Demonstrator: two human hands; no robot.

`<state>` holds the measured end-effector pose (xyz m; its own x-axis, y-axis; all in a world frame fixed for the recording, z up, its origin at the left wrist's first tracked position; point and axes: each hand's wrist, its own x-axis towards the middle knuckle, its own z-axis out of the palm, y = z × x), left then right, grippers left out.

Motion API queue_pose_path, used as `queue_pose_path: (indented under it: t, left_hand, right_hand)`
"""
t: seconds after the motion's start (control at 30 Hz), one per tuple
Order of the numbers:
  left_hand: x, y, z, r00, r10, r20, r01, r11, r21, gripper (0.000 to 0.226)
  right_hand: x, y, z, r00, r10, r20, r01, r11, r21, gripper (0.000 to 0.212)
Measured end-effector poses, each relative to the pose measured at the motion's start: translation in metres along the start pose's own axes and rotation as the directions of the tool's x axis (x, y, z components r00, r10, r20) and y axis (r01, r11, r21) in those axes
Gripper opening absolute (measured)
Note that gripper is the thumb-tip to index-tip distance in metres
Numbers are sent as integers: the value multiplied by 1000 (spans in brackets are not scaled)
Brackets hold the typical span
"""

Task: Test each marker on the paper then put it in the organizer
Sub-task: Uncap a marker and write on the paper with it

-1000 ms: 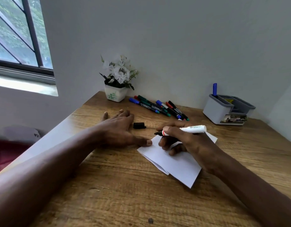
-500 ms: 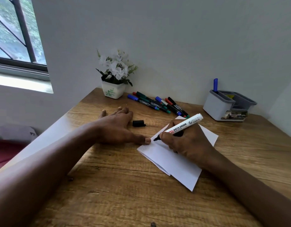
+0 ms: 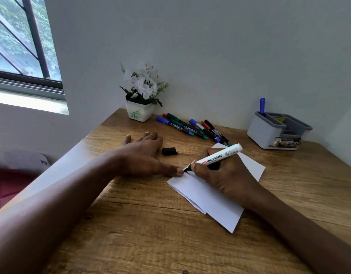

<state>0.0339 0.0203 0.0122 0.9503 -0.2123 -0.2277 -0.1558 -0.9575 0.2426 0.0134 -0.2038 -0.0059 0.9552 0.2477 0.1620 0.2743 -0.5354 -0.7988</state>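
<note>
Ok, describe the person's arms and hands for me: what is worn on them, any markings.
Both are bare. The left hand and right hand show no gloves, and no rings can be seen. The left forearm and right forearm show no sleeves as far as the frame reaches, and no watch, bracelet or markings at either wrist.

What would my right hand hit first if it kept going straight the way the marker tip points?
Probably the thumb of the left hand. The marker in the right hand points leftward, and that thumb rests on the edge of the paper just ahead, almost touching.
</note>
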Motion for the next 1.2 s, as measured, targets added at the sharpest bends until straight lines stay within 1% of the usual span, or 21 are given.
queue_pose_path:
  t: [0.13, 0.23, 0.3, 0.37, 0.4, 0.47, 0.53, 0.57, 0.63, 0.73, 0.8, 0.93, 1.07, 1.13, 1.2]
  left_hand:
    - [-1, 1, -1, 1000, 10, -11, -10, 1000, 4, 127]
    - [-1, 0, -1, 1000, 10, -6, -10, 1000, -2, 126]
    - [-1, 0, 0, 1000, 7, -3, -7, 1000, -2, 127]
    - [-1, 0, 0, 1000, -2, 1, 2, 1000, -3, 129]
    - [-1, 0, 0, 1000, -5, 2, 5, 1000, -6, 130]
    - [-1, 1, 0, 1000, -8, 5, 9, 1000, -12, 132]
    - [0, 1, 0, 1000, -10, 8, 10, 1000, -5, 132]
    - [0, 1, 0, 1000, -10, 9, 10, 1000, -4, 132]
    - [-1, 1, 0, 1000, -7, 10, 7, 1000, -4, 130]
    - [-1, 2, -1, 1000, -6, 14, 6, 1000, -12, 130]
    - [-2, 2, -1, 1000, -5, 16, 5, 1000, -7, 131]
    - [-2, 3, -2, 1000, -9, 9, 9, 1000, -4, 129]
    - [-3, 3, -2, 1000, -9, -4, 9, 1000, -11, 123]
    - [-4, 2, -1, 1000, -12, -2, 12, 1000, -8, 124]
    - [-4, 2, -1, 1000, -21, 4, 21, 1000, -10, 124]
  right_hand:
    - [1, -1, -2, 1000, -13, -22, 13, 1000, -16, 20]
    - [0, -1, -4, 1000, 16, 0, -16, 998, 63, 25]
    - [0, -2, -3, 1000, 10, 5, -10, 999, 30, 29]
    - [0, -3, -2, 1000, 6, -4, -6, 1000, 1, 27]
    - [0, -4, -2, 1000, 13, -25, -12, 1000, 18, 25]
    - [2, -4, -3, 997, 60, -54, -53, 991, 122, 21]
    - [4, -7, -5, 994, 104, -15, -99, 971, 216, 21]
    - [5, -9, -6, 995, 102, 15, -103, 973, 209, 19]
    - [5, -9, -5, 997, 68, 34, -72, 990, 118, 15]
    - [6, -5, -1, 999, 24, -28, -23, 999, 46, 15]
    - [7, -3, 1, 999, 2, -38, -2, 1000, 4, 16]
    - [6, -2, 1, 1000, 9, -25, -9, 1000, 23, 17]
    - [5, -2, 0, 999, -12, -45, 12, 1000, 17, 15]
    - [5, -3, -1, 1000, -5, -25, 6, 998, 57, 15]
    - [4, -4, 1, 1000, 1, -12, 0, 998, 55, 13]
